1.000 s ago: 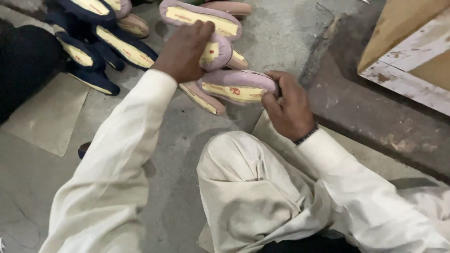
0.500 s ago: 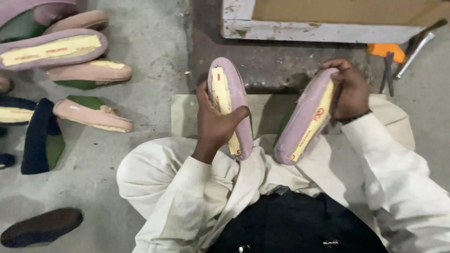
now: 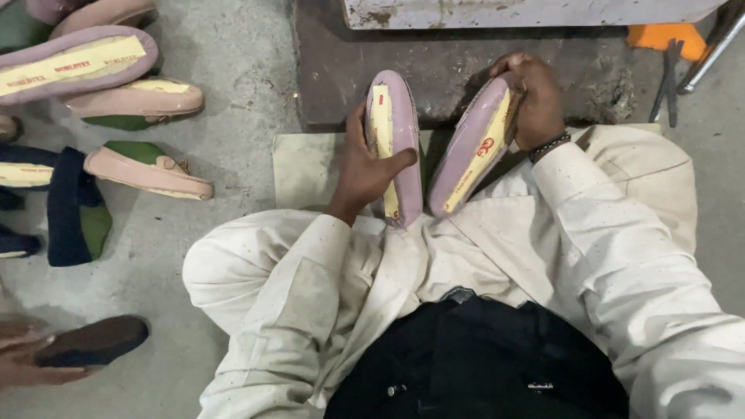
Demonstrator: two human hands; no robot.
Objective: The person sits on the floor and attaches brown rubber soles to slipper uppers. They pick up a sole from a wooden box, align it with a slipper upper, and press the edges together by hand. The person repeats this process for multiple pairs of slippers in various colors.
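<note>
I sit on the floor with two lilac shoes held upright over my lap, their yellow insoles facing me. My left hand (image 3: pixel 365 167) grips the left lilac shoe (image 3: pixel 402 132) around its middle, heel end resting near my knee. My right hand (image 3: pixel 535 97) holds the toe end of the right lilac shoe (image 3: pixel 469 155), which leans to the right. The two shoes stand close together, their lower ends almost touching.
Several loose shoes lie on the concrete at the left: a lilac one (image 3: pixel 74 62), pink ones (image 3: pixel 147 171), dark blue ones (image 3: pixel 74 209). Another person's hand (image 3: pixel 27 361) holds a dark shoe (image 3: pixel 93 341) at bottom left. A wooden board edge (image 3: pixel 528 12) and orange-handled tool (image 3: pixel 660 39) lie ahead.
My view swung from the shoe pile at the left back to my lap. Both lilac shoes came with my hands and now stand upright; since half a second ago they barely moved.
</note>
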